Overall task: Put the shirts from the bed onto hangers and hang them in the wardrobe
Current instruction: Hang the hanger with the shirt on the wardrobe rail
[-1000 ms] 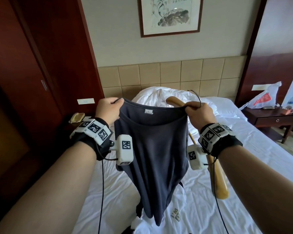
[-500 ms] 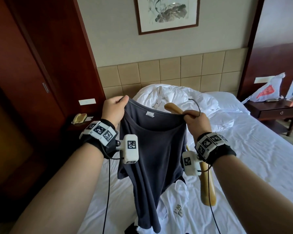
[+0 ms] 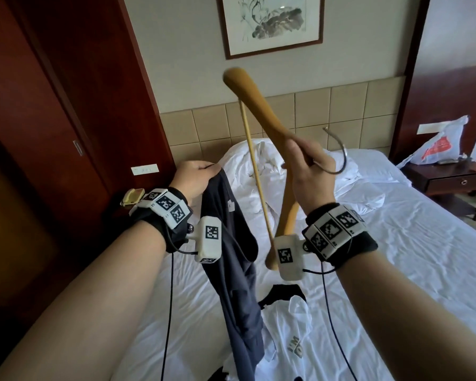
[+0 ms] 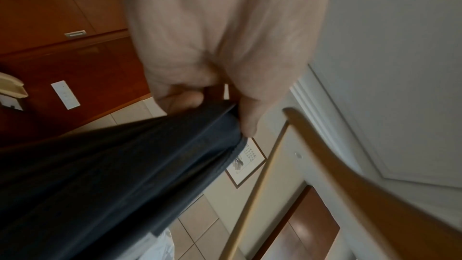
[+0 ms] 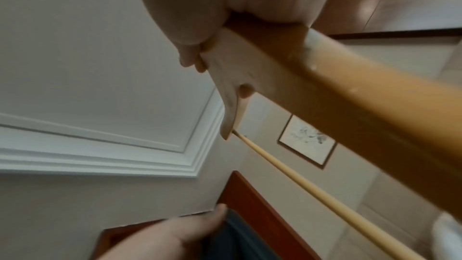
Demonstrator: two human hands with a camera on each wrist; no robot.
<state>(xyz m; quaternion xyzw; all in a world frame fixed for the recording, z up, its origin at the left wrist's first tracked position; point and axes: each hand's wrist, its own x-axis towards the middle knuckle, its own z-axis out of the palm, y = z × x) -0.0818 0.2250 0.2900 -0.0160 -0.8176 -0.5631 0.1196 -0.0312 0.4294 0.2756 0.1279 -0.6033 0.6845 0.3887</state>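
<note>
The left hand (image 3: 197, 180) pinches the neckline of the dark shirt (image 3: 231, 259), thumb and fingers closed on the hem, as the left wrist view confirms. The right hand (image 3: 308, 177) is closed around the middle of the wooden hanger (image 3: 261, 105), just below the metal hook (image 3: 338, 152). The hanger is tilted steeply, one shoulder end high, the other low beside the right wrist. The shirt hangs in a narrow, bunched column over the bed (image 3: 412, 243), clear of the hanger; only one side of the neck is supported.

Step in hand, by judgement: insert the hanger into the shirt.

Procedure:
1. Lead with the low shoulder end and feed it up through the bottom hem, or down through the neck opening.
2. Keep the left pinch at the collar so the opening stays locatable; spread the opening before entry.
3. Level the hanger once one shoulder seats, then draw the other shoulder over.

Caution: the crossbar (image 3: 256, 177) can snag folded fabric. A white shirt (image 3: 289, 336) lies near the foot edge of the bed, not yet hung.
</note>
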